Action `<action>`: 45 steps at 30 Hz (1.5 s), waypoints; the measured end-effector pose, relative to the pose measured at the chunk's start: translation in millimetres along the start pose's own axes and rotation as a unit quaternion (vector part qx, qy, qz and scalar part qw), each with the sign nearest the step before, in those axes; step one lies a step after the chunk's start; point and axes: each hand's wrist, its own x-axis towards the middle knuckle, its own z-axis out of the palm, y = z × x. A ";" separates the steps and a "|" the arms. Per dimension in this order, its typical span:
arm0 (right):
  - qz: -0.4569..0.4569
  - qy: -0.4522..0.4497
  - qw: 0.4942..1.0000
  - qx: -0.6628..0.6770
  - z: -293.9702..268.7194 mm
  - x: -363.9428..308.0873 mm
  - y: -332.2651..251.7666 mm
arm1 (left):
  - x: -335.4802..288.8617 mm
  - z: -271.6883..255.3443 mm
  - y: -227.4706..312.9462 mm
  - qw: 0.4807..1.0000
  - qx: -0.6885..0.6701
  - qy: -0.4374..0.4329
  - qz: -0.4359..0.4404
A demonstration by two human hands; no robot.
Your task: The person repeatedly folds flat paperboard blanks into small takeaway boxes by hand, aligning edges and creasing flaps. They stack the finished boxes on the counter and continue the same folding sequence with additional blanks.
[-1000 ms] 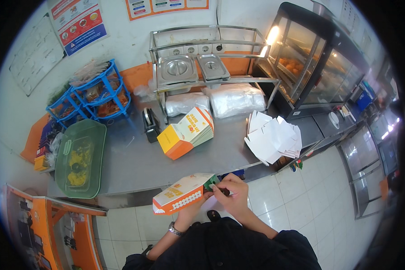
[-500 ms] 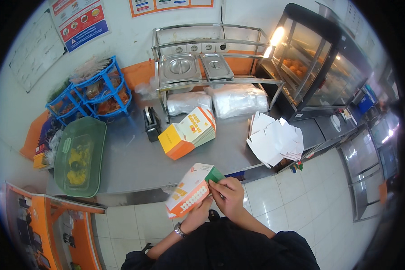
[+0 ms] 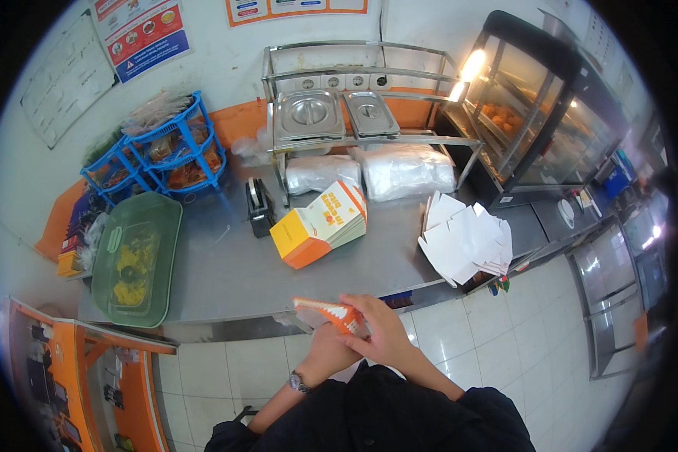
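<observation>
Just in front of the counter, an orange and white cardboard food box (image 3: 340, 313) is between my two hands, turned so that mostly one narrow, orange-patterned side shows. My left hand (image 3: 328, 349), with a watch at the wrist, grips it from below, and most of its fingers are hidden. My right hand (image 3: 381, 330) is closed round the right end, fingers over the top and thumb underneath. Beyond them on the counter lies a nested stack of yellow, white and orange boxes (image 3: 322, 226). To the right sits a pile of white box blanks (image 3: 468, 239).
A steel counter (image 3: 226, 275) runs across. On it stand a black tape dispenser (image 3: 259, 208), a green tub (image 3: 137, 260), blue tiered baskets (image 3: 179, 147) and a steel rack (image 3: 369, 143) with lidded pans and plastic bag packs. A lit glass food warmer (image 3: 531, 113) stands back right.
The food box has turned from showing its broad printed face to showing a narrow orange side. My right hand has shifted over its right end, and my left hand has turned under it.
</observation>
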 end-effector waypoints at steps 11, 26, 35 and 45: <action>0.174 -0.089 0.974 0.114 -4.8 11.1 42.6 | 14.6 -1.9 -20.2 0.953 0.094 -0.265 -0.113; 0.272 0.096 0.803 0.522 -20.8 36.8 111.6 | -3.9 -65.6 -14.9 0.992 0.099 0.062 -0.038; 0.194 -0.184 0.791 0.551 -10.6 47.0 122.7 | -8.6 -36.8 -52.4 0.886 -0.404 0.177 -0.141; 0.210 -0.161 0.736 0.624 14.9 50.5 138.7 | 8.7 -7.6 -70.1 0.749 -0.614 0.224 -0.112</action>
